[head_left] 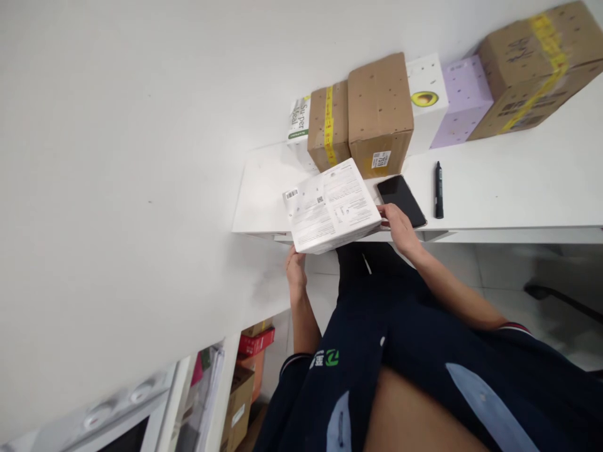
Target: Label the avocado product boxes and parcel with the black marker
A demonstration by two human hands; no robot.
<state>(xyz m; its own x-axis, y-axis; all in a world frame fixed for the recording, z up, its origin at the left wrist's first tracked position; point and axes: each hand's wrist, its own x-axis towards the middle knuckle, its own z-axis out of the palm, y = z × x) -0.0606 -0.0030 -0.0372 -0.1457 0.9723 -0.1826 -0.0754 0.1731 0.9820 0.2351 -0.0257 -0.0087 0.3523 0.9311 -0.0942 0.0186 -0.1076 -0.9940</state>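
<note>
A white box with printed text, a barcode and a QR code on its upper face is held over the front edge of the white table. My left hand grips its near left corner from below, fingers partly hidden under it. On the right side my right hand closes round the other corner, with the fingertips partly out of sight beneath. A dark phone lies on the table just behind my right hand. Farther right is a black marker pen.
Along the wall stand a large brown carton, a smaller taped carton, a white avocado box, a lilac box, a taped carton and a "Super Meal" box. Shelved cartons are at lower left.
</note>
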